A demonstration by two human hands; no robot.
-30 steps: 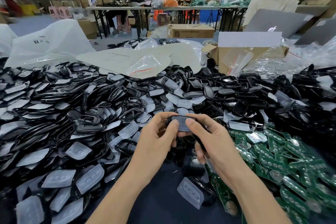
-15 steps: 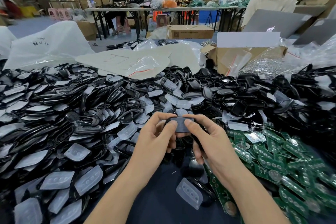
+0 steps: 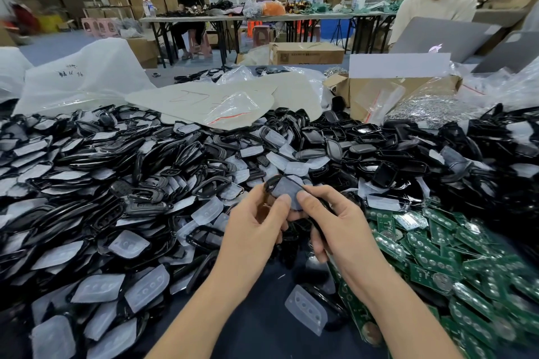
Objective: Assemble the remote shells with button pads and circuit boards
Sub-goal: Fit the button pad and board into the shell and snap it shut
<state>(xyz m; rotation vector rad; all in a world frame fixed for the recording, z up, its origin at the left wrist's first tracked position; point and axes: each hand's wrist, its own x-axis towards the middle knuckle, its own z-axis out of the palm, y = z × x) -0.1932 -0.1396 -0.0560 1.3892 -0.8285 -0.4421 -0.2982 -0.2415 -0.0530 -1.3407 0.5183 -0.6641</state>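
Observation:
Both my hands hold one black remote shell (image 3: 272,181) with a translucent button pad (image 3: 287,189) lying in it, just above the table's middle. My left hand (image 3: 256,224) grips its left side, thumb on the pad. My right hand (image 3: 335,221) grips the right side, thumb pressing the pad's near edge. A big heap of black shells and clear pads (image 3: 116,183) spreads left and behind. Green circuit boards (image 3: 437,256) lie piled at the right. One loose button pad (image 3: 306,312) lies on the dark table near my right forearm.
A cardboard box (image 3: 402,90) with plastic bags stands behind the heap at the right, flat plastic bags (image 3: 204,99) in the middle, a white sack (image 3: 84,76) at the left. A person sits across at the far right behind a laptop (image 3: 443,38). Bare dark table (image 3: 256,315) shows between my forearms.
The shell has tilted up a little at its left end, so its black rim now shows above the pad. Both hands stay in place on it, thumbs shifting slightly over the pad.

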